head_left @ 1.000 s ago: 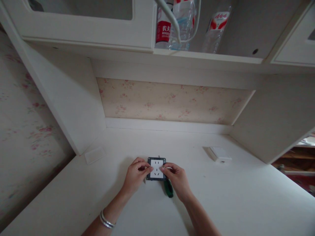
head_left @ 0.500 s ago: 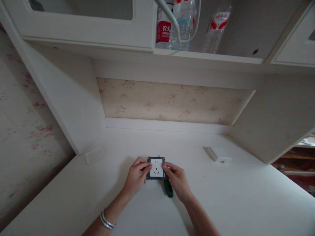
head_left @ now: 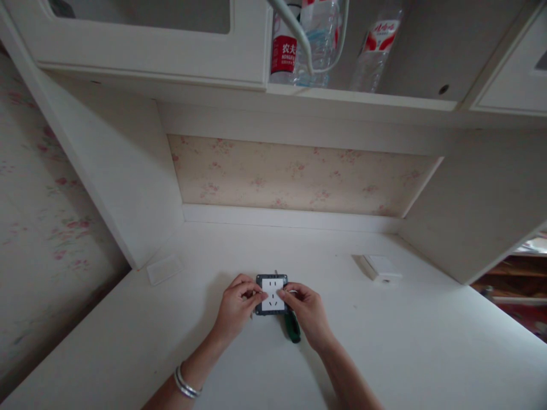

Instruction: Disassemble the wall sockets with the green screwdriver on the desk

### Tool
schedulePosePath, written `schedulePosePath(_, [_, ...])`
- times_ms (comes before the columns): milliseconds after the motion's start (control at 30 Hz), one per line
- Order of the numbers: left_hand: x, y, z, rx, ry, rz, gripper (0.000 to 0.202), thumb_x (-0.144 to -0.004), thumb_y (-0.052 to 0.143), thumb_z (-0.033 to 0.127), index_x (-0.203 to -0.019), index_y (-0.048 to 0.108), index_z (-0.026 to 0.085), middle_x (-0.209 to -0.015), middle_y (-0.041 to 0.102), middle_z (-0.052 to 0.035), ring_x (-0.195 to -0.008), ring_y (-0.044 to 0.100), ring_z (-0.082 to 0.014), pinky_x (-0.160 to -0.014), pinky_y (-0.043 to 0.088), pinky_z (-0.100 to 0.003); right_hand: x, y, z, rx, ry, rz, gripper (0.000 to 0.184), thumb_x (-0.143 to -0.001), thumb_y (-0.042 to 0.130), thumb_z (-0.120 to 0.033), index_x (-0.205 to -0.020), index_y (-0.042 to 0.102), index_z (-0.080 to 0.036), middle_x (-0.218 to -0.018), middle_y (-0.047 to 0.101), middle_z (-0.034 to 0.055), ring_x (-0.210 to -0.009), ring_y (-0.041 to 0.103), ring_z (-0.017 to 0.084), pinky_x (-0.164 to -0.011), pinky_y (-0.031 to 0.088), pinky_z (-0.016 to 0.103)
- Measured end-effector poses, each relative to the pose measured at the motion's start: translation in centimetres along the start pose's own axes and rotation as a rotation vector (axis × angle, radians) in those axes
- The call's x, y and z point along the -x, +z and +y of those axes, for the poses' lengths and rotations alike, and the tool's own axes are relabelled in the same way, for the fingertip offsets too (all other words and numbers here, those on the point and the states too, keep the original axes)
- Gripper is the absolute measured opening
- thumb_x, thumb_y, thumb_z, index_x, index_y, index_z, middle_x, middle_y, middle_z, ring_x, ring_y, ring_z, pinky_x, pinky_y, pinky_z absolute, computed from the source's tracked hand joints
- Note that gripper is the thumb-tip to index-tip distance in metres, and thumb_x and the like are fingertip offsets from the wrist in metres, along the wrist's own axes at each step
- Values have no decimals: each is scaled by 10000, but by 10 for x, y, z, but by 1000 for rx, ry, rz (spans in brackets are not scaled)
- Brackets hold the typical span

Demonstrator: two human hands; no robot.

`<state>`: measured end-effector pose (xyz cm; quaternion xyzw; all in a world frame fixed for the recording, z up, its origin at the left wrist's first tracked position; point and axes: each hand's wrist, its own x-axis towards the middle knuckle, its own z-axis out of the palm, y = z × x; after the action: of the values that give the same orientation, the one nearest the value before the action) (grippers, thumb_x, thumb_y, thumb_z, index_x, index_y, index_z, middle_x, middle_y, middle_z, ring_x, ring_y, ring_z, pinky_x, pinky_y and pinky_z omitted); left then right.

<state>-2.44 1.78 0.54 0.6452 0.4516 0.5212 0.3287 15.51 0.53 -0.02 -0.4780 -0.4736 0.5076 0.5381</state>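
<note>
Between my two hands is a wall socket (head_left: pixel 272 303) with a white face and a dark frame. My left hand (head_left: pixel 239 302) grips its left edge, thumb on the white face. On the opposite edge, my right hand (head_left: pixel 307 310) pinches the socket with its thumb also on the face. A green-handled tool (head_left: pixel 293 327), probably a screwdriver, lies on the white desk (head_left: pixel 239 376) just below the socket, close to my right hand; its far end is hidden behind the socket. Fingers behind the socket are out of sight.
A white box-like piece (head_left: pixel 381 267) sits toward the right, and a flat translucent white plate (head_left: pixel 164 269) lies at left. Overhead, an open shelf holds several plastic bottles (head_left: pixel 376 42), with a pale curved tube (head_left: pixel 294 25) hanging in front. Side panels bound the desk.
The socket has shifted very slightly down and right. My right thumb has slid a little further onto its white face; my left hand is nearly unmoved.
</note>
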Motion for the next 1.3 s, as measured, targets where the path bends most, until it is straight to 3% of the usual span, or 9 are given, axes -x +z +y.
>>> schedulePosePath(167, [-1, -1, 0, -27, 33, -67, 184, -824, 603, 331, -793, 727, 198, -779, 569, -27, -727, 561, -147, -611, 437, -220, -1, 0, 1, -23, 13, -5, 313, -682, 729, -432, -803, 666, -151, -711, 670, 38, -638, 584, 145, -572, 426, 240])
schedulePosePath(333, [0, 0, -1, -32, 47, -80, 183, -828, 600, 321, -793, 719, 186, -789, 563, -28, -725, 563, -142, -608, 451, -219, -2, -1, 4, -2, 25, 21, 329, -665, 732, -450, -796, 672, -153, -684, 658, 26, -613, 567, 137, -557, 413, 238])
schedulePosePath(567, [2, 0, -5, -90, 156, 27, 96, -701, 747, 259, -693, 690, 183, -736, 550, 3, -600, 528, -96, -534, 446, -191, -2, -1, 4, 65, 28, 41, 341, -665, 727, -460, -794, 685, -147, -630, 614, 13, -558, 504, 118, -512, 365, 231])
schedulePosePath(800, [4, -1, -4, -157, 308, 93, 122, -706, 755, 267, -689, 676, 176, -724, 550, 5, -547, 508, -79, -520, 451, -190, 0, 0, 1, 74, 19, 41, 316, -682, 721, -442, -796, 687, -149, -639, 617, 19, -562, 497, 110, -507, 358, 219])
schedulePosePath(1000, [4, -4, -2, -128, 283, -7, 55, -761, 707, 239, -739, 708, 189, -742, 574, -13, -652, 573, -110, -566, 474, -187, 0, 0, 1, 67, 44, 43, 323, -667, 731, -446, -793, 690, -151, -618, 617, 18, -542, 506, 111, -489, 366, 213])
schedulePosePath(1300, [5, -5, -2, -150, 282, -131, 135, -860, 584, 220, -906, 710, 206, -835, 586, -37, -762, 591, -131, -655, 500, -211, -1, 0, 3, 32, 16, 42, 332, -670, 723, -454, -804, 694, -152, -670, 646, 33, -593, 549, 135, -535, 407, 230])
